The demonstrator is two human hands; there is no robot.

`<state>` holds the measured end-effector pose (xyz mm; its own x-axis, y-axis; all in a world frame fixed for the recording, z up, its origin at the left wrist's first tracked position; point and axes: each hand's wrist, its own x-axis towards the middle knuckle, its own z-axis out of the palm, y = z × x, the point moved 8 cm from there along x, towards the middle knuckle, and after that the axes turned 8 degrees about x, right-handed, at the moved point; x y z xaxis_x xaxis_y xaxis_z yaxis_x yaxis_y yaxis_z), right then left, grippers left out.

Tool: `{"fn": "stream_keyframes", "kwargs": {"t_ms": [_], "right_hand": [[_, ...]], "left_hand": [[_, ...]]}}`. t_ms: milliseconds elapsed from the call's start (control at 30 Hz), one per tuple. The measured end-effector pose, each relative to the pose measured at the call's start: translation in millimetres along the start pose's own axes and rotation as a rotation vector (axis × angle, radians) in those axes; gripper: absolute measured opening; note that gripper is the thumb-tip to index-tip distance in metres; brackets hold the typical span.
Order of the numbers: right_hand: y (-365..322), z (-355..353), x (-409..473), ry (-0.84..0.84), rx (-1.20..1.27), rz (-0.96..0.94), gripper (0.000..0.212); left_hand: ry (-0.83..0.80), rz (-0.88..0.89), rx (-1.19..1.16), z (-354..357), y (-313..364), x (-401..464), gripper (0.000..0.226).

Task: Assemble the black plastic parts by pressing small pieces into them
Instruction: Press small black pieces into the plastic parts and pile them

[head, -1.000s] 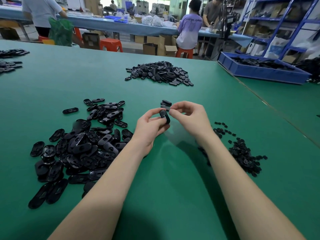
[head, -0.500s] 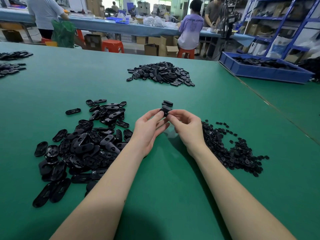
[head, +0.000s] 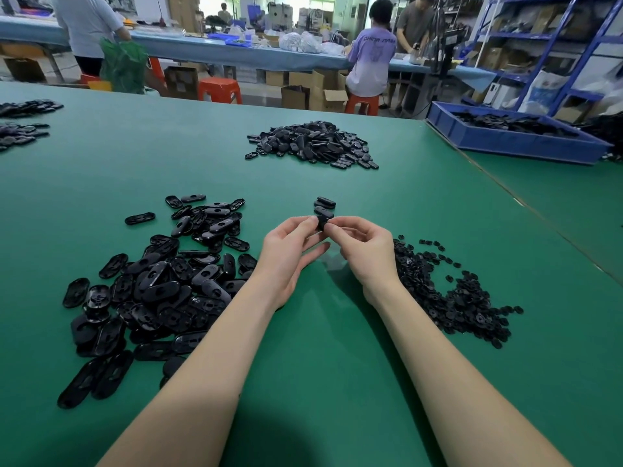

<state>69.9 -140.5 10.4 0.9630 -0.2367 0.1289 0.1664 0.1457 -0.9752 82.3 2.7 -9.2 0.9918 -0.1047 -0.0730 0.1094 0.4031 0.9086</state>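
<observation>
My left hand (head: 288, 254) and my right hand (head: 365, 251) meet above the green table (head: 320, 382), both pinching one black oval plastic part (head: 322, 224) between thumbs and fingertips. The part is mostly hidden by my fingers, so any small piece in it cannot be seen. A big heap of black oval parts (head: 151, 291) lies to the left of my left arm. A heap of small black pieces (head: 448, 291) lies to the right of my right wrist. Just beyond my fingers sit a few stacked oval parts (head: 325, 205).
A further pile of black parts (head: 313, 144) lies at the table's middle back, more parts (head: 20, 123) at far left. A blue tray (head: 512, 143) of parts stands at back right. People work at a blue bench (head: 236, 55) behind; shelving (head: 556, 45) at right.
Both hands have closed together on the part and moved slightly away from me, ending close to the small stack. The right hand's fingers now cover most of the part.
</observation>
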Motion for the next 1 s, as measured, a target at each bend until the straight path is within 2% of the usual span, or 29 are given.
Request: {"fn": "stream_keyframes", "kwargs": {"t_ms": [333, 500, 700, 1000], "right_hand": [[-2.2, -0.2, -1.3, 0.014, 0.003, 0.02, 0.007], [-4.5, -4.4, -2.8, 0.007, -0.044, 0.085, 0.02], [-10.4, 1.7, -2.0, -0.087, -0.058, 0.158, 0.011], [-8.2, 1.0, -1.9, -0.096, -0.061, 0.195, 0.012]], "left_hand": [[0.019, 0.045, 0.089, 5.6, 5.7, -4.5, 0.01], [0.0, 0.057, 0.085, 7.5, 8.7, -6.4, 0.013], [0.027, 0.064, 0.147, 4.3, 10.7, -7.5, 0.019], [-0.035, -0.015, 0.012, 4.4, 5.0, -4.0, 0.012]]}}
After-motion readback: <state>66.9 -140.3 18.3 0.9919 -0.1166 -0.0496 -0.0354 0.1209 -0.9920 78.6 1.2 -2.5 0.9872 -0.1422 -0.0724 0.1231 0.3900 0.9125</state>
